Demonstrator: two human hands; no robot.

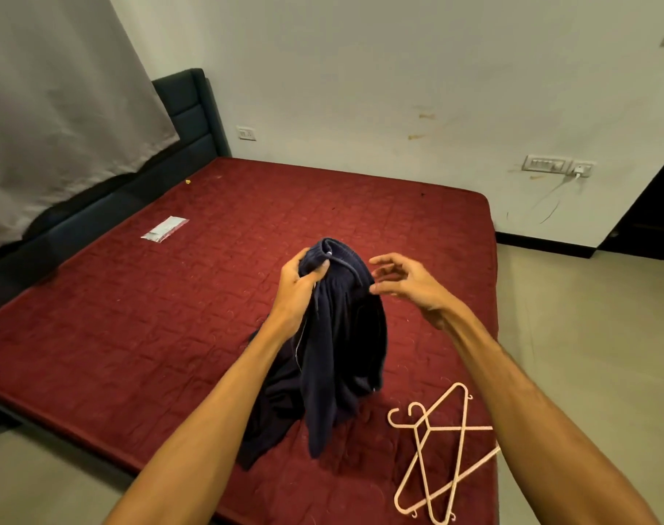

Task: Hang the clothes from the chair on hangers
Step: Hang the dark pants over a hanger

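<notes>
Both forearms enter from the near edge and reach over the bed (152, 297), a red quilted mattress.

Hangers (438, 445): two, pale pink, lying crossed on the bed's near right corner, apart from both hands.

Garment (342, 354): dark navy, held upright over the middle of the bed's near half. Its top is bunched and its lower folds rest on the mattress. A cord hangs from the top.

Left hand (298, 282): thumb and fingers curled round the garment's bunched top, gripping it.

Right hand (406, 284): fingers spread and loosely bent, holding nothing, just beside the garment's top on the right. Contact between fingertips and cloth cannot be confirmed.

Packet (165, 229): clear plastic, flat on the bed's far left part, well apart from the garment.

Headboard (194, 115): dark, along the bed's left side, partly covered by a grey curtain (57, 108).

Sockets (546, 163): on the wall beyond the bed's far right corner, one with a white plug.
</notes>
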